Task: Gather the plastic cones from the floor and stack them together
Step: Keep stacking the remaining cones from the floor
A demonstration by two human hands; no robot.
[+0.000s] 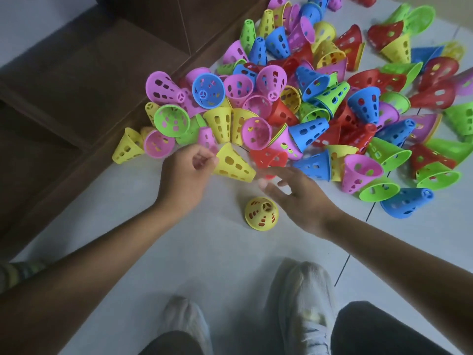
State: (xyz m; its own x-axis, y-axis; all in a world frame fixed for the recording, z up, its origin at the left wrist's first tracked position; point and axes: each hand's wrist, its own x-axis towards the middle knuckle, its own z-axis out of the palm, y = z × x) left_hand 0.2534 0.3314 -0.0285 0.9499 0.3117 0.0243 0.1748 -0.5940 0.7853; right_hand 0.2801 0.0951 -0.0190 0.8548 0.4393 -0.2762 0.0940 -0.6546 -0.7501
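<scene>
A big heap of perforated plastic cones (pixel 307 98) in pink, yellow, green, blue and red covers the floor ahead. My left hand (pixel 184 172) pinches the narrow tip of a yellow cone (pixel 234 163), held tilted just off the heap's near edge. My right hand (pixel 297 193) hovers with its fingers spread and relaxed, holding nothing, close to a red cone (pixel 268 158) lying at the heap's edge. A yellow cone (pixel 261 213) stands upright on the tile below my right hand; red shows through its holes.
Dark brown wooden furniture (pixel 76 85) borders the heap on the left. Pale floor tiles (pixel 204 252) stretch between the heap and my two feet in light shoes (pixel 304 303) at the bottom.
</scene>
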